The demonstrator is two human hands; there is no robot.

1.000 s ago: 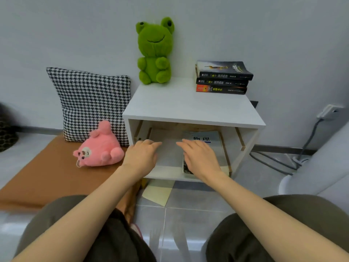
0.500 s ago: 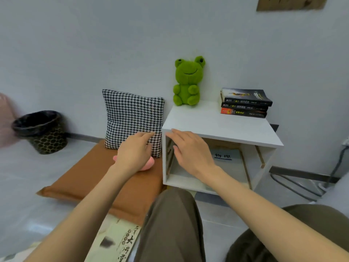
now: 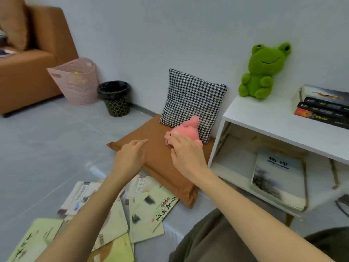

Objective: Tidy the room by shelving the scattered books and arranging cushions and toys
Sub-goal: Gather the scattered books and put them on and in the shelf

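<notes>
Several pale books lie scattered on the floor at lower left. My left hand hovers above them and the brown floor cushion, fingers loosely extended and empty. My right hand hangs just in front of the pink plush toy, fingers relaxed, holding nothing. Behind the toy, a houndstooth cushion leans on the wall. The white shelf unit carries a green frog plush and a stack of dark books; one book lies flat inside.
A pink mesh basket and a black waste bin stand by the wall. An orange sofa fills the far left. My knees are at the bottom right. Grey floor lies between sofa and cushion.
The view has swung left from the shelf to the floor. Both hands withdrew from the shelf opening and moved left over the brown cushion. The scattered books came into sight.
</notes>
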